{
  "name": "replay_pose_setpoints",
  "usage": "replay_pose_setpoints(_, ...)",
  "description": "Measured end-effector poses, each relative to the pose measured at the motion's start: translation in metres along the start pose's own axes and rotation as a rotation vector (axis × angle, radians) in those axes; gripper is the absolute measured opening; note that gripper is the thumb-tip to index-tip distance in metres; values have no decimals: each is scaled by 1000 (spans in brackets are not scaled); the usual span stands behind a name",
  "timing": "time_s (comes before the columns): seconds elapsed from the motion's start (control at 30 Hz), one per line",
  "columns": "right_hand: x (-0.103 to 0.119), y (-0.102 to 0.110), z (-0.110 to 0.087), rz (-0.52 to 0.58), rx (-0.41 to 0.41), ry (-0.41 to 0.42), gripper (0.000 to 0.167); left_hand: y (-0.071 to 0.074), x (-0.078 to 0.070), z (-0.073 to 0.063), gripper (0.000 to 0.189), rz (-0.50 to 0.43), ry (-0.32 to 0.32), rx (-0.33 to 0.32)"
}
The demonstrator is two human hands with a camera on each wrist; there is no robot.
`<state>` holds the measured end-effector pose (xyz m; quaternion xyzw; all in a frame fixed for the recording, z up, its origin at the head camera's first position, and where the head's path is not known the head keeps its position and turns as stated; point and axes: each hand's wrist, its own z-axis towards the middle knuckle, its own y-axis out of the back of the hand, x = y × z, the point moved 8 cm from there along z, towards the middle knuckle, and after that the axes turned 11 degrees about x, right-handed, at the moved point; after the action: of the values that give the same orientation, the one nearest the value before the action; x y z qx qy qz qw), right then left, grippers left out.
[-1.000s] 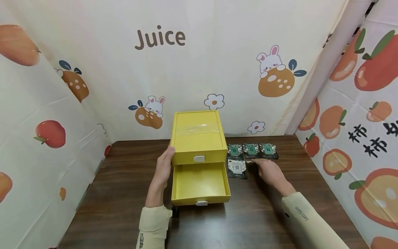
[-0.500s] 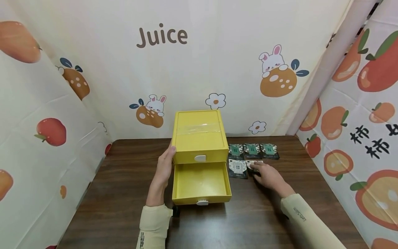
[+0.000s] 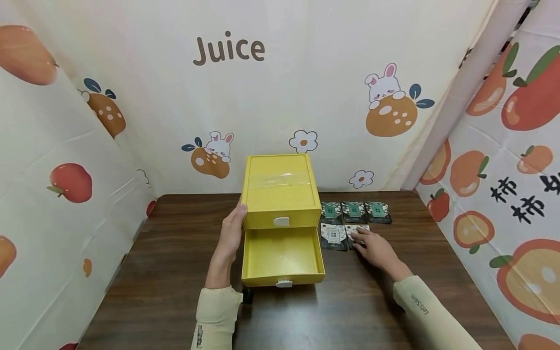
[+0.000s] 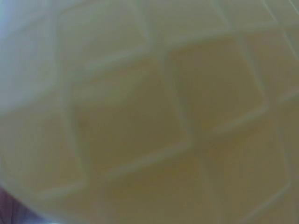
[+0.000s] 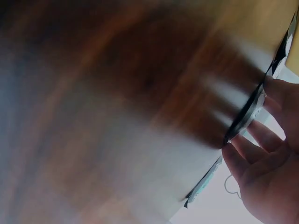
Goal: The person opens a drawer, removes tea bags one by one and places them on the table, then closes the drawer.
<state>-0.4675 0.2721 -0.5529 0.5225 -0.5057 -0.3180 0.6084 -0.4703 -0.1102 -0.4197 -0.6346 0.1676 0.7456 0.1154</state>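
Note:
A yellow two-drawer box (image 3: 280,187) stands on the table with its lower drawer (image 3: 280,255) pulled out and bare inside. My left hand (image 3: 229,233) lies along the left side of the box, thumb at the front corner; most of its fingers are hidden behind that side. My right hand (image 3: 378,250) has thumb and fingertips spread across a small flat square packet (image 3: 356,228), seen edge-on (image 5: 250,109) in the right wrist view. To its left lies a packet (image 3: 333,236) with a white label. Behind them is a row of three green-labelled packets (image 3: 354,212).
The dark wooden table (image 3: 175,272) backs onto a white printed curtain (image 3: 280,87), with more fruit-printed cloth on both sides. The open drawer juts out toward the table's front. A ribbed yellow surface (image 4: 149,112) fills the left wrist view.
My right hand has set the packet flat beside the white-labelled one and shifted slightly, fingertips still on it. The left hand keeps its place on the box.

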Motion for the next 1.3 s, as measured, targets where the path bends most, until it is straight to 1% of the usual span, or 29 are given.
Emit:
replay_pose_setpoints(0.37, 0, -1, 0, -2, -9, -5, 39, 1, -1, 0, 52, 6, 16, -15)
replay_pose_setpoints(0.6, -2, 0, 0, 26, -29, -8, 37, 1, -1, -1, 53, 10, 15, -12)
replay_pose_setpoints(0.7, -3, 5, -3, 58, -67, -20, 34, 1, -1, -1, 53, 11, 18, -8)
replay_pose_setpoints(0.87, -1, 21, -16, 120, -189, -53, 31, 0, 2, -2, 54, 15, 33, -5)
replay_pose_setpoints(1.0, 17, 45, -30, 140, -297, -54, 27, 0, 2, -2, 54, 14, 30, -5)
replay_pose_setpoints(1.13, 48, 68, -43, 176, -390, -35, 24, 1, 2, -1, 54, 15, 23, -12)
replay_pose_setpoints(1.23, 76, 82, -55, 193, -466, -18, 19, 4, 13, 3, 54, 10, 5, -17)
replay_pose_setpoints(1.3, 97, 91, -64, 185, -528, 0, 13, 6, 21, 6, 53, 11, -9, -26)
